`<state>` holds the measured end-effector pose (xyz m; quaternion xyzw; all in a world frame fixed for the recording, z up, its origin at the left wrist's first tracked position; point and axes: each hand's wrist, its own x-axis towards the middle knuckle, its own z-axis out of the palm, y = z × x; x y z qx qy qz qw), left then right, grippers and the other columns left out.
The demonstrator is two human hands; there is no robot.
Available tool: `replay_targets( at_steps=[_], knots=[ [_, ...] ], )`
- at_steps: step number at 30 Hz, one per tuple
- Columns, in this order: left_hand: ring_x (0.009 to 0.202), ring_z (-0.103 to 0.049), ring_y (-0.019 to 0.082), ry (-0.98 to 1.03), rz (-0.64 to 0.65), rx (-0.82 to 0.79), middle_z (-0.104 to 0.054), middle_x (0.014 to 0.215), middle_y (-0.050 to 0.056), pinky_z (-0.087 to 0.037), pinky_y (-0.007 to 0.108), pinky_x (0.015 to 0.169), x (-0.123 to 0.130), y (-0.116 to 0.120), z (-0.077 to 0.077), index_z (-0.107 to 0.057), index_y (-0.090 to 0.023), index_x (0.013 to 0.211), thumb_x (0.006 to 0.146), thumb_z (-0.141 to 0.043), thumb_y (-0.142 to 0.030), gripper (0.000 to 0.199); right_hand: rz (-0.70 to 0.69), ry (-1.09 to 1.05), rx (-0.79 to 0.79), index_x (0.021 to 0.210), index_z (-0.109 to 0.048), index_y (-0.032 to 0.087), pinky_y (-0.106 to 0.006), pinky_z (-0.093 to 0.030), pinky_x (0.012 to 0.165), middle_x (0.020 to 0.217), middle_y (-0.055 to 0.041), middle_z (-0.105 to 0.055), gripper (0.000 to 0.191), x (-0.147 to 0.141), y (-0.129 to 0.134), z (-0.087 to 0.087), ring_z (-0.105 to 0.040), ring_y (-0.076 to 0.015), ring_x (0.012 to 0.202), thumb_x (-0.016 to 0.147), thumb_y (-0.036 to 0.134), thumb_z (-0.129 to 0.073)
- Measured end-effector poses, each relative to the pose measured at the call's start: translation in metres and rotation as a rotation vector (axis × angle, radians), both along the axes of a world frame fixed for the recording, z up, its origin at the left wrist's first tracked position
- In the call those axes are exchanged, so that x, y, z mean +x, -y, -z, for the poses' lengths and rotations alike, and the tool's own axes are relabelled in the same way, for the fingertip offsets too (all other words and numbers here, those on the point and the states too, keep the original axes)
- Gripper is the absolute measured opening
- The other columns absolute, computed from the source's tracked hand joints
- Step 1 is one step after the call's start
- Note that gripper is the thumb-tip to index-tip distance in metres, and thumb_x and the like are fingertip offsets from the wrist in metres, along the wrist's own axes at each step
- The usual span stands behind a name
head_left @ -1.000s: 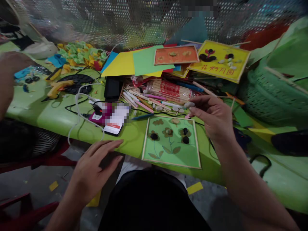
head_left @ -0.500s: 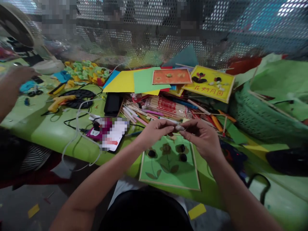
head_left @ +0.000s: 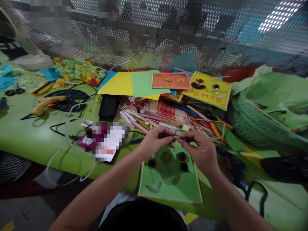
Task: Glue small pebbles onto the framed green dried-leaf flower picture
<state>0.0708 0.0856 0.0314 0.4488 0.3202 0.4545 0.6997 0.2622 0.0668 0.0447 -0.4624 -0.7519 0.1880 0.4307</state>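
My left hand (head_left: 156,143) and my right hand (head_left: 202,151) meet fingertip to fingertip over the top edge of a green picture board (head_left: 175,192). Pinched between their thumbs and fingers is a small pale, pebble-like piece (head_left: 177,137), mostly covered by the fingertips. The board lies flat with a thin wooden stick frame. On it are drawn stems and leaves, a brownish flower shape (head_left: 166,158) and dark round pieces (head_left: 184,166). Just beyond my hands lie loose pens and sticks (head_left: 137,120).
A yellow glue gun (head_left: 49,105) and cables lie left, near a black phone (head_left: 108,107) and a lit phone (head_left: 113,144). A dark glue gun (head_left: 232,162) and a green basket (head_left: 257,120) are at right. Behind are an orange picture (head_left: 171,84) and a yellow picture (head_left: 204,96).
The view has shifted slightly, and another person's hand at the far left is now out of view. My fingers keep their pinch on the small piece over the board.
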Motion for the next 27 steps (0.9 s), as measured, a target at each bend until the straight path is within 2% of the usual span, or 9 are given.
replay_targets(
  at_steps=[3, 5, 10, 15, 18, 22, 24, 27],
  knots=[
    [0.069, -0.064, 0.012, 0.026, 0.005, -0.019, -0.069, 0.076, 0.003, -0.051, 0.026, 0.07, -0.001, 0.0, 0.002, -0.067, -0.013, 0.087, 0.069, -0.084, -0.043, 0.039, 0.014, 0.14, 0.174, 0.094, -0.069, 0.025, -0.032, -0.053, 0.075, 0.089, -0.0023, -0.071, 0.009, -0.003, 0.002, 0.001, -0.068, -0.018, 0.085, 0.088, 0.018, -0.068],
    [0.068, -0.063, 0.011, 0.02, -0.004, -0.03, -0.068, 0.074, 0.002, -0.051, 0.026, 0.07, -0.001, -0.001, 0.002, -0.067, -0.013, 0.086, 0.067, -0.086, -0.041, 0.039, -0.016, 0.174, 0.205, 0.095, -0.068, 0.025, -0.032, -0.054, 0.076, 0.09, -0.0024, -0.07, 0.011, -0.004, 0.003, 0.0, -0.068, -0.0182, 0.087, 0.088, 0.017, -0.068],
    [0.069, -0.063, 0.01, -0.034, -0.015, -0.009, -0.069, 0.076, 0.001, -0.05, 0.025, 0.071, -0.002, -0.002, 0.002, -0.067, -0.013, 0.087, 0.068, -0.086, -0.035, 0.035, -0.028, 0.141, 0.099, 0.099, -0.066, 0.024, -0.029, -0.053, 0.069, 0.092, -0.0016, -0.067, 0.014, -0.003, 0.004, -0.007, -0.065, -0.014, 0.07, 0.086, 0.023, -0.071],
    [0.076, -0.067, 0.013, -0.021, 0.002, 0.073, -0.071, 0.081, 0.004, -0.052, 0.027, 0.075, -0.003, -0.005, 0.006, -0.065, -0.013, 0.089, 0.068, -0.086, -0.033, 0.036, -0.027, 0.247, 0.108, 0.104, -0.068, 0.024, -0.031, -0.053, 0.072, 0.097, -0.004, -0.068, 0.017, 0.002, 0.002, -0.006, -0.066, -0.0172, 0.078, 0.088, 0.027, -0.07],
    [0.074, -0.066, 0.012, -0.06, 0.018, 0.124, -0.07, 0.079, 0.004, -0.051, 0.026, 0.071, -0.003, -0.006, 0.009, -0.065, -0.013, 0.09, 0.068, -0.085, -0.034, 0.037, -0.035, 0.298, 0.121, 0.104, -0.068, 0.024, -0.033, -0.054, 0.074, 0.097, -0.0052, -0.069, 0.016, 0.002, 0.001, -0.007, -0.066, -0.0195, 0.083, 0.088, 0.028, -0.069],
    [0.068, -0.063, 0.011, -0.118, 0.026, 0.197, -0.067, 0.074, 0.002, -0.049, 0.023, 0.064, -0.006, -0.008, 0.007, -0.065, -0.014, 0.09, 0.069, -0.084, -0.039, 0.038, -0.029, 0.329, 0.132, 0.099, -0.069, 0.023, -0.033, -0.053, 0.072, 0.092, -0.0045, -0.07, 0.013, 0.002, 0.004, -0.016, -0.066, -0.0199, 0.08, 0.087, 0.027, -0.07],
    [0.068, -0.062, 0.01, -0.141, -0.011, 0.238, -0.067, 0.076, 0.001, -0.048, 0.022, 0.062, -0.009, -0.009, 0.004, -0.066, -0.014, 0.089, 0.07, -0.084, -0.039, 0.036, 0.0, 0.349, 0.143, 0.097, -0.07, 0.024, -0.035, -0.053, 0.072, 0.09, -0.0039, -0.07, 0.012, 0.004, 0.011, -0.022, -0.065, -0.0202, 0.079, 0.086, 0.027, -0.071],
    [0.07, -0.061, 0.009, -0.112, -0.148, 0.273, -0.068, 0.081, 0.002, -0.048, 0.022, 0.066, -0.015, -0.013, 0.001, -0.066, -0.014, 0.089, 0.075, -0.08, -0.039, 0.032, 0.062, 0.324, 0.086, 0.098, -0.071, 0.026, -0.037, -0.053, 0.076, 0.095, -0.0048, -0.071, 0.013, 0.008, 0.031, -0.025, -0.066, -0.0231, 0.089, 0.085, 0.028, -0.072]
  ],
)
